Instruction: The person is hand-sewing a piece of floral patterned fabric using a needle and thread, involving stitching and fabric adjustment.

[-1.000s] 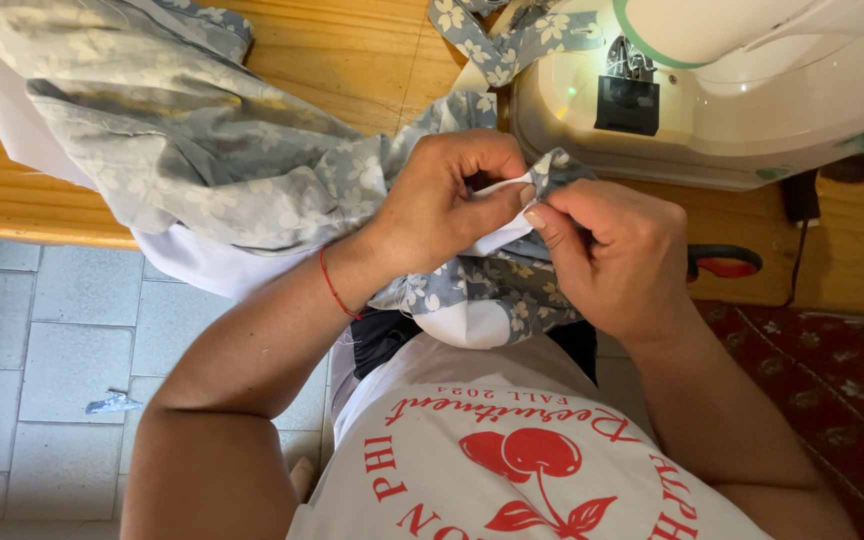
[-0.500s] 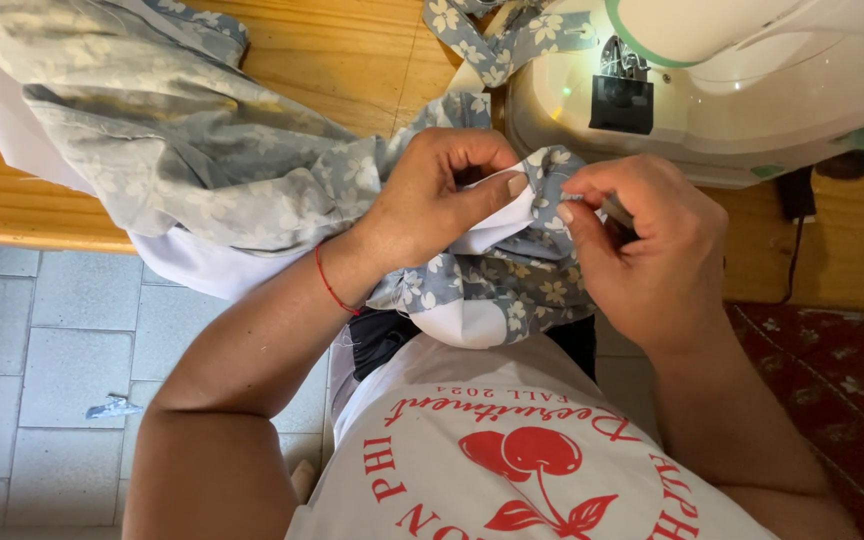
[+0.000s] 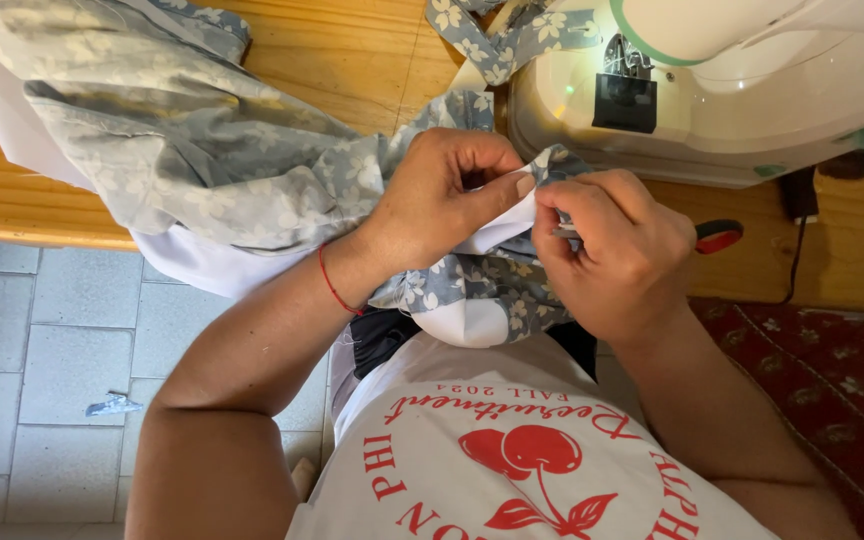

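My left hand pinches a fold of grey-blue floral fabric and its white lining between thumb and fingers, right in front of my chest. Against it, my right hand is closed on the same fabric edge and on a thin metal tool whose tip shows between its fingers. The fabric spreads left and back over the wooden table, and a floral strip runs up to the white sewing machine. A red thread bracelet circles my left wrist.
The sewing machine stands at the back right with its lamp lit. A red-and-black handle pokes out behind my right hand, and a black cable hangs off the table. Grey floor tiles lie left; a red patterned cloth lies right.
My right hand has shifted slightly left and closed in against my left thumb on the fabric edge. The left hand has kept its pinch in about the same place.
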